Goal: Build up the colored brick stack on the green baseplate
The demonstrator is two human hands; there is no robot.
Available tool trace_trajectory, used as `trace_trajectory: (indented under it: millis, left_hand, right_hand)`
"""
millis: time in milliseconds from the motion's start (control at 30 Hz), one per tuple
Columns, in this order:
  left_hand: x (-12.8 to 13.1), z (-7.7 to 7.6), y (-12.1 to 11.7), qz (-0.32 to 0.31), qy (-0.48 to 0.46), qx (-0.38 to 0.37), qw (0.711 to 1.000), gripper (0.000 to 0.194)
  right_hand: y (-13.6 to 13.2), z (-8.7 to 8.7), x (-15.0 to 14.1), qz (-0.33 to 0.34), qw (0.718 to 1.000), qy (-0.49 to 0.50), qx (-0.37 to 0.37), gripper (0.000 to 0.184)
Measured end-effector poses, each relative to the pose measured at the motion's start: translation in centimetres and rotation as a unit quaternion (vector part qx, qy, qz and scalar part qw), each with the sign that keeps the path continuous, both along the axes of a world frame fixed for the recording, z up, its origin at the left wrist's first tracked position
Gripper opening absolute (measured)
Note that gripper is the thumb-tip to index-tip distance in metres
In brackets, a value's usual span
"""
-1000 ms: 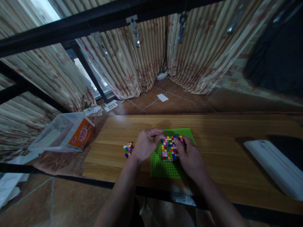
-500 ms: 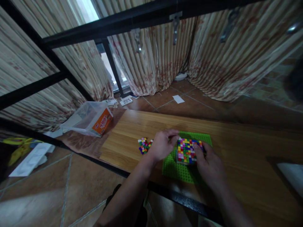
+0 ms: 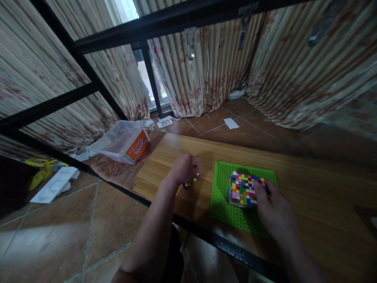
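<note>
Behind the whole scene, what's hanging?

"Striped curtains (image 3: 182, 78), and in front of them a long wooden table (image 3: 318, 188). A clear plastic bin (image 3: 118, 139) with an orange label is off its left end."

"And on the table?"

"A green baseplate (image 3: 220, 212), with a multicoloured block (image 3: 243, 189) of tiny bricks over it."

"Where are the hands?"

"Well apart. The right hand (image 3: 275, 204) is clamped on the block's right end, thumb on top. The left hand (image 3: 185, 169) is curled at some loose bricks (image 3: 193, 181) left of the baseplate; I can't tell whether its fingers pinch one."
</note>
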State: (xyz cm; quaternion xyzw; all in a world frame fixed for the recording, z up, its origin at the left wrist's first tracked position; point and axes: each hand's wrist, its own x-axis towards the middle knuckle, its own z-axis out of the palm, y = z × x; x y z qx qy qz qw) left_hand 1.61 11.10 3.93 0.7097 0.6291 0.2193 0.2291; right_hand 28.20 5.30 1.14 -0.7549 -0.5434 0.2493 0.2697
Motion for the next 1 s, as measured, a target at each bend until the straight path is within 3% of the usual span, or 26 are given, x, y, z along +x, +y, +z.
trace_trajectory:
  millis: [100,367,800,1000]
  left_hand:
    - [0.5,-0.1,-0.3,-0.038,0.094,-0.043,0.994,0.023]
    - [1.0,0.4,-0.4,-0.051,0.148,-0.087,0.984,0.027]
    - [1.7,-0.1,-0.3,-0.041,0.153,-0.067,0.985,0.024]
    - [1.5,0.5,-0.7,-0.108,0.129,-0.058,0.984,0.025]
  right_hand:
    - [0.0,0.2,0.0,0.000,1.000,-0.003,-0.006,0.075]
    - [0.1,0.3,-0.2,-0.001,1.000,0.004,-0.016,0.078]
    - [0.0,0.2,-0.2,0.002,1.000,0.019,0.014,0.075]
    - [0.0,0.1,-0.2,0.007,1.000,0.017,0.023,0.075]
